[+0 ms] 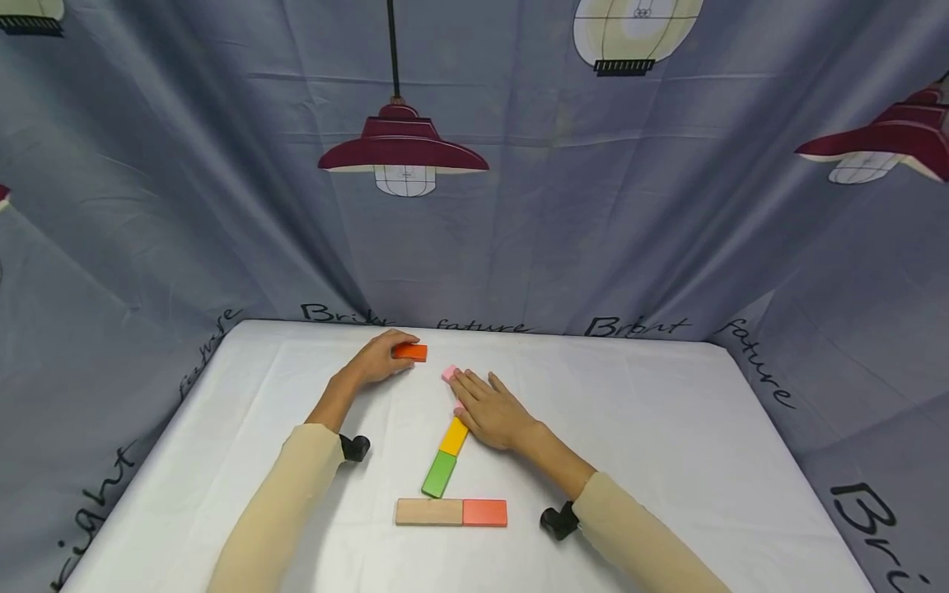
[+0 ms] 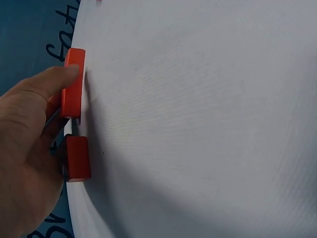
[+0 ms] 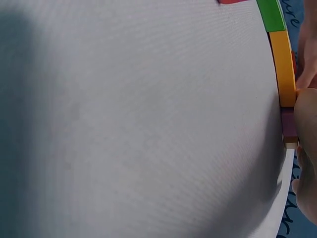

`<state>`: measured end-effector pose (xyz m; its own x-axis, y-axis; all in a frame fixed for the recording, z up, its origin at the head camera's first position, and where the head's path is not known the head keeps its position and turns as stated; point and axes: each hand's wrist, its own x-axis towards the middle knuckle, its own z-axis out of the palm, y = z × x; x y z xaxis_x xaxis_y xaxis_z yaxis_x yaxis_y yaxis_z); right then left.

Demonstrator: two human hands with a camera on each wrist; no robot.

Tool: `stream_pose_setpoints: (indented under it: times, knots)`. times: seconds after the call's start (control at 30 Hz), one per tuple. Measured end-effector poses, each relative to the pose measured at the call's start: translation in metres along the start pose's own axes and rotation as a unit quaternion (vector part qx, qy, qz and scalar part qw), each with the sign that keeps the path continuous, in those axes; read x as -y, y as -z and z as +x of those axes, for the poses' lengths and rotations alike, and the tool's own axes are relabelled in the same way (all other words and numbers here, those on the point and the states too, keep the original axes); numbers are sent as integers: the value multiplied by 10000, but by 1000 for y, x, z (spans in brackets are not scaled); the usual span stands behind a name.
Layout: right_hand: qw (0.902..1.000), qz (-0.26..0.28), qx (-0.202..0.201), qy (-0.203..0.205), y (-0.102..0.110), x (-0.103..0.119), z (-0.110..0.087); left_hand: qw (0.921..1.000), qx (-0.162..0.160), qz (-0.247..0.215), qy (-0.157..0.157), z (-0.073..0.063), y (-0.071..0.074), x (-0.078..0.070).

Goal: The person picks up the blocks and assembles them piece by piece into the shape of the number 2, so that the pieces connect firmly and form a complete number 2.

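Observation:
My left hand (image 1: 380, 359) grips an orange-red block (image 1: 412, 353) at the far side of the table, the thumb lying across its face in the left wrist view. A second red block (image 2: 78, 158) shows beside the palm there. Extended fingers of my right hand (image 1: 495, 412) rest over the top of a slanting row of blocks. A pink block (image 1: 448, 373) peeks out past the fingertips, and part of the row lies hidden under the hand. Below it come a yellow block (image 1: 454, 436) and a green block (image 1: 439, 475), joined end to end.
Nearer me, a natural wood block (image 1: 428, 511) and a coral block (image 1: 485, 512) lie end to end across the foot of the row. A white cloth covers the table (image 1: 630, 428). Behind hangs a grey-blue curtain (image 1: 534, 231) printed with lamps and lettering.

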<state>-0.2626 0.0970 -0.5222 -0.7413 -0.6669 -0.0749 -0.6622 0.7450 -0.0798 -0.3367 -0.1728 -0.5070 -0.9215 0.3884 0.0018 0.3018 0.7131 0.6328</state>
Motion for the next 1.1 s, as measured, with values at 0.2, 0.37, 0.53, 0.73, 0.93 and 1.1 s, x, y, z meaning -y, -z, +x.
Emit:
stream_pose_setpoints:
  times: [0.2, 0.37, 0.53, 0.73, 0.93, 1.1]
  knots:
    - [10000, -70, 10, -29, -1, 0, 1, 9998, -19, 108, -180, 1, -3, 2]
    - [10000, -46, 38, -23, 1, 2, 0, 9997, -35, 104, -234, 2, -5, 0]
    - [10000, 27, 60, -26, 3, 3, -1, 9996, 40, 2, -262, 3, -9, -2]
    - [10000, 34, 47, -25, 3, 2, -1, 9989, 201, -68, -429, 1, -13, -9]
    - [10000, 12, -6, 33, 2, 1, -1, 9983, 273, 32, -523, -2, -16, -14]
    - [10000, 32, -60, 44, 0, 0, 0, 9986, 258, 78, -458, -5, -17, -18]
